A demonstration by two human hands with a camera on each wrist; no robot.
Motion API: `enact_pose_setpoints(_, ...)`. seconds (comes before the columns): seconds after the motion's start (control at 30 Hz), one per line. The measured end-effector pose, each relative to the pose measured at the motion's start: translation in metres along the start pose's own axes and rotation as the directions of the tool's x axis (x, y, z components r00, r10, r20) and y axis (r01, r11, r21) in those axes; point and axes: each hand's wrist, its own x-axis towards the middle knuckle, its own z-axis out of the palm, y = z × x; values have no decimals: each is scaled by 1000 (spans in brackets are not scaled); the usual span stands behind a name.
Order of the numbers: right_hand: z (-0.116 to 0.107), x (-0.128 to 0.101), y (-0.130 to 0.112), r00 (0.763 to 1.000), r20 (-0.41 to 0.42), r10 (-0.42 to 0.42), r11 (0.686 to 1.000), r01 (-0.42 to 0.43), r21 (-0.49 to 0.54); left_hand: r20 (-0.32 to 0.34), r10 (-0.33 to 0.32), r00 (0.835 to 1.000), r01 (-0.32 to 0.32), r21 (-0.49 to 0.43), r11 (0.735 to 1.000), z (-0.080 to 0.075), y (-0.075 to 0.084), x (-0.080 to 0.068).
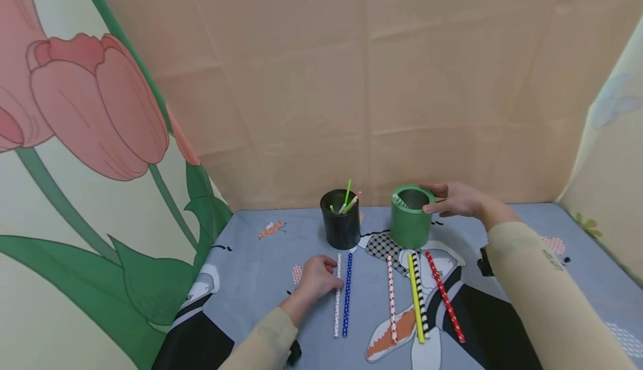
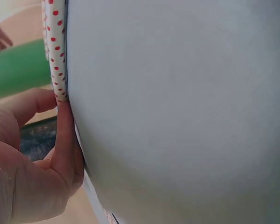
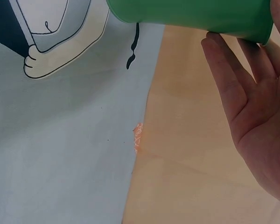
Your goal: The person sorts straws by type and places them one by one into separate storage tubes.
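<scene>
My left hand [image 1: 317, 278] pinches a white paper straw with red dots [image 2: 57, 49] between thumb and finger, low over the cloth. Just right of that straw lies a blue dotted paper straw [image 1: 347, 297]. My right hand [image 1: 457, 200] holds the green cup [image 1: 411, 229] at its upper right side, thumb in front and fingers behind. Inside this upright cup leans a green-striped straw [image 1: 400, 201]. To its left stands a black cup [image 1: 340, 227] with several green and pale straws sticking out.
On the printed blue cloth [image 1: 281, 247] in front lie another red-dotted white straw [image 1: 392, 297], a yellow straw [image 1: 416, 297], a black-striped straw [image 1: 421, 303] and a red dotted straw [image 1: 445, 297]. A tan sheet [image 1: 366, 80] hangs behind the table.
</scene>
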Motion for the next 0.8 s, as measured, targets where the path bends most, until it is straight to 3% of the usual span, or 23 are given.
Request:
enact_pose_setpoints(0.17,0,-1,2,1000,-3,4,1000,-4,4,19,-4,1000,6,-106,994,-3,-5,1)
enact_pose_setpoints(0.3,0,-2,3,1000,-7,5,1000,-5,0,39,35,999,-27,-199,980,-8,-8,0)
enact_pose_setpoints(0.47,0,-1,3,1000,-7,24,1000,-24,1,69,78,995,-53,-315,948,-14,-13,2)
enact_pose_setpoints(0.6,0,0,1,1000,-4,24,1000,-24,-5,98,60,993,-16,-399,917,-19,-12,3)
enact_pose_setpoints(0.8,1,0,-1,1000,-8,21,1000,-21,-23,108,72,992,-15,-456,890,-24,-5,4)
